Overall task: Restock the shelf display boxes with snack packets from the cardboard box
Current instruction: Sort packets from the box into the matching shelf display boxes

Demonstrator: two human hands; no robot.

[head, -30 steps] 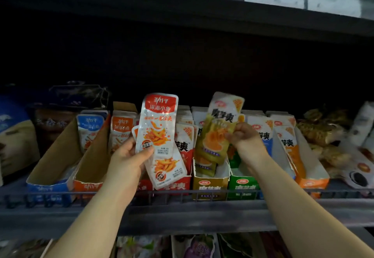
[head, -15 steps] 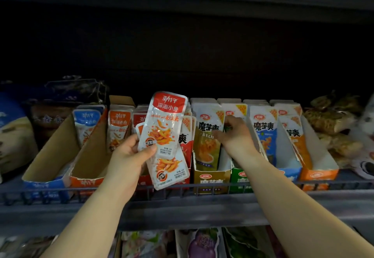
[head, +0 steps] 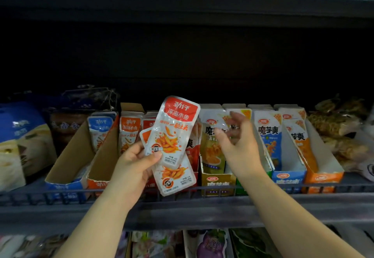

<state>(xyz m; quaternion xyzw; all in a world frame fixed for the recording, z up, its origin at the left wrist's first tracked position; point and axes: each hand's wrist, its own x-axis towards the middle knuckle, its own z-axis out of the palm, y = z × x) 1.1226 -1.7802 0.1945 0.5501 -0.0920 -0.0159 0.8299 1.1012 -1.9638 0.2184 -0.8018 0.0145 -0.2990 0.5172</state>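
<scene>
Her left hand [head: 134,163] grips two red snack packets [head: 172,136]; the right hand [head: 238,142] hangs loose-fingered and holds nothing before the yellow display box [head: 217,182].

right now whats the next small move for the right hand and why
Probably move the right hand left and pinch the top one of the red packets in the left hand. The right hand is open and empty in front of the yellow box. The left hand grips several packets, and matching shelved packets stand just behind them.
</scene>
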